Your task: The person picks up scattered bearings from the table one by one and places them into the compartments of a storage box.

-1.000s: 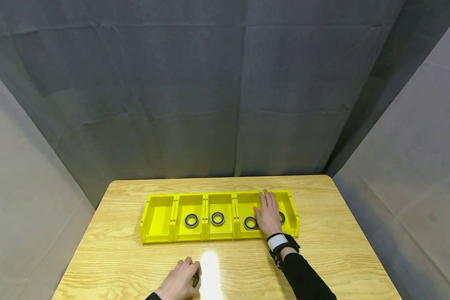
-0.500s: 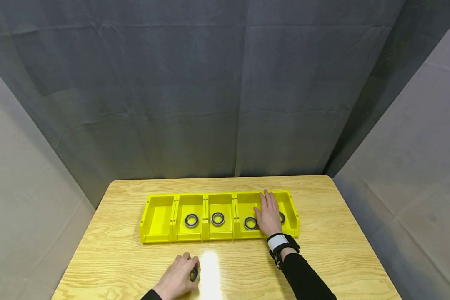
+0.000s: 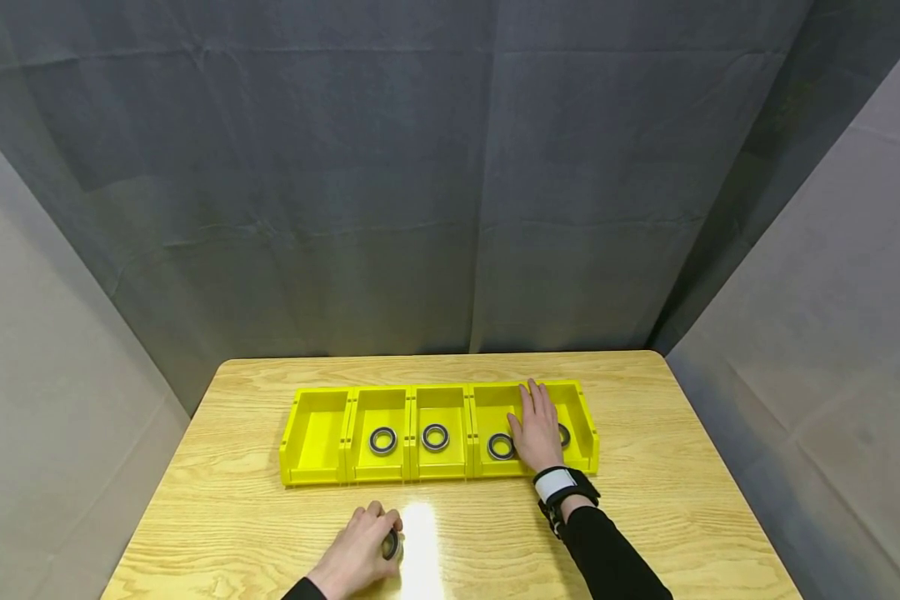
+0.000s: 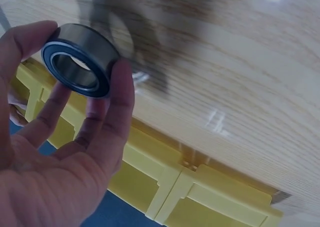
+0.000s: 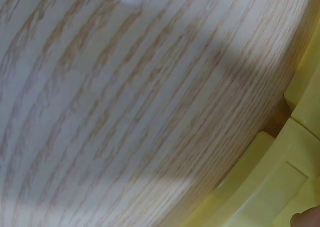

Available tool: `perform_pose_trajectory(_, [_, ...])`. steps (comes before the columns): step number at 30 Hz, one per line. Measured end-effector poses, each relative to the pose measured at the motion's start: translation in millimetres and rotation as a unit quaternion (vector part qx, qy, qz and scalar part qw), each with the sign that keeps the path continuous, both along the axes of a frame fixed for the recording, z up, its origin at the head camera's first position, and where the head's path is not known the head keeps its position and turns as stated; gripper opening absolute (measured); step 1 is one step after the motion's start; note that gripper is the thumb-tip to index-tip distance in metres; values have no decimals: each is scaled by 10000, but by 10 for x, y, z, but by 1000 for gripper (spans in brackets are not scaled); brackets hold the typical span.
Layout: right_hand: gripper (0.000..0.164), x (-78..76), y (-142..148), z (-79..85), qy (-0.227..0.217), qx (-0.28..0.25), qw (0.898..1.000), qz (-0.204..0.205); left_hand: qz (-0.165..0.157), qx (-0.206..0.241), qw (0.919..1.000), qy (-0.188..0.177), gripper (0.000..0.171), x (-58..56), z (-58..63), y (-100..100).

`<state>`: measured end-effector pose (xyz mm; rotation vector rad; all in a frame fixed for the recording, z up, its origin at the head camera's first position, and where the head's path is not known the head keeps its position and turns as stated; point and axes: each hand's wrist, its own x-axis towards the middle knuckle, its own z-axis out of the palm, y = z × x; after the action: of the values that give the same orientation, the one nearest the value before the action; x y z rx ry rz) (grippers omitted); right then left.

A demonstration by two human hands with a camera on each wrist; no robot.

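My left hand [image 3: 354, 552] is low over the table in front of the bins. It pinches a ball bearing [image 4: 90, 43] between thumb and fingertips; the left wrist view shows its dark seal, steel outer ring and open bore. My right hand [image 3: 540, 429] lies over the divider between the two rightmost yellow bins, fingers extended toward the back. Beside its thumb lies one bearing [image 3: 491, 448]. Another bearing [image 3: 565, 434] shows partly in the rightmost bin, the rest hidden by the hand. In the right wrist view only a fingertip [image 5: 306, 219] shows at the corner.
Several yellow bins [image 3: 375, 472] stand joined in a row on the wooden table [image 3: 232, 517]. Single bearings lie in the second bin [image 3: 372, 442] and the third bin [image 3: 425, 438] from the left. The leftmost bin [image 3: 322, 417] shows a bare floor. Grey curtains [image 3: 345, 208] surround the table.
My left hand, with the bearing, has shifted slightly forward, away from me, over the last second. The right hand and the bearings in the bins have not moved.
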<state>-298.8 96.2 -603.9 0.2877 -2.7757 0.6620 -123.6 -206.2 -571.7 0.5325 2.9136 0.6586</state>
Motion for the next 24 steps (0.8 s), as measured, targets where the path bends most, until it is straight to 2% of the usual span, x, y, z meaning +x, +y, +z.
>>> perform_pose_trajectory(7, [58,-4,0,-4,0,23,10000,-34,40,86,9999,124,33,-18,4,-25])
perform_pose_trajectory(13, [57,-7,-3,-13,-20,48,10000,-73,95,215,9997,46,35,-40,-15,-38])
perform_pose_trajectory(24, [57,-13,-4,-29,116,-37,9999,-61,513,260,9983,74,37,-129,58,-93])
